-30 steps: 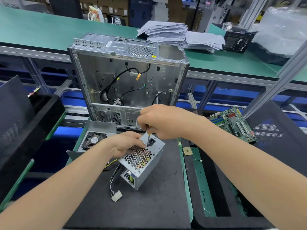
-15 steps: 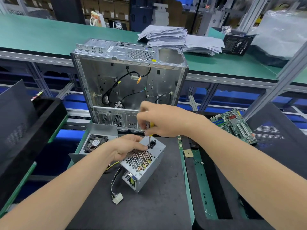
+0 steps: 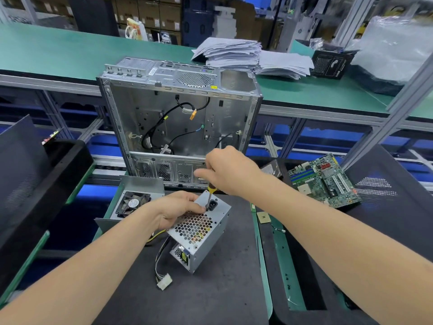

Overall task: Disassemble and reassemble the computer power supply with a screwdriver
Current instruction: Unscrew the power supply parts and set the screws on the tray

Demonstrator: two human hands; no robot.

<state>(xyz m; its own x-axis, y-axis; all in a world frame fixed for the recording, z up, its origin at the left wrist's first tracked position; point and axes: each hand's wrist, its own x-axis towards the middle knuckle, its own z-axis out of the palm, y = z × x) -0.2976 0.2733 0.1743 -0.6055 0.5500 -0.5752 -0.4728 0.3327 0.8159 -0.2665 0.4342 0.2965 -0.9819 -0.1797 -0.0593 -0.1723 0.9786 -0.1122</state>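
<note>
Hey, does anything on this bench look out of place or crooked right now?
The power supply stands tilted on one edge, steadied by the left hand. A small square chip lies loose beside the mat, easy to knock off.

Right hand (image 3: pixel 234 171) has rolled round the screwdriver (image 3: pixel 209 198): knuckles tipped up, index finger now stretched left and blurred. It sits a touch higher, so more yellow handle and bare shaft show above the power supply (image 3: pixel 210 242).
</note>
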